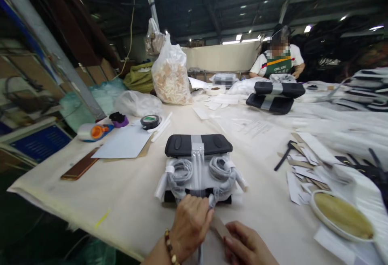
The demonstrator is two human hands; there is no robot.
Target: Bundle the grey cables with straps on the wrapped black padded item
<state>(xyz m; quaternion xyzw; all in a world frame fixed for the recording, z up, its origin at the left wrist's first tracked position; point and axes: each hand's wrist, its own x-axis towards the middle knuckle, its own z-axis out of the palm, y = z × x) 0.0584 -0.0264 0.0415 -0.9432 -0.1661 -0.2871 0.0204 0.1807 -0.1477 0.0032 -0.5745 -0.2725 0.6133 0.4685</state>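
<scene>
A black padded item [198, 145] lies on the cream-covered table [60, 200] in front of me, with a grey band around its middle. Two coiled grey straps [180, 172] sit on it under clear plastic film. My left hand [190, 223], wearing a beaded bracelet, closes around a grey strap end [200, 253] at the item's near edge. My right hand [246, 245] lies just to the right and seems to pinch a flat tan strip [220, 227]. The strip's material is hard to tell.
A co-worker in a green apron sits across the table behind two similar black pads [275, 97]. Tape rolls [150, 122], white paper [124, 141] and a brown board [80, 164] lie left. Paper scraps [306, 172] and a dish [341, 215] lie right.
</scene>
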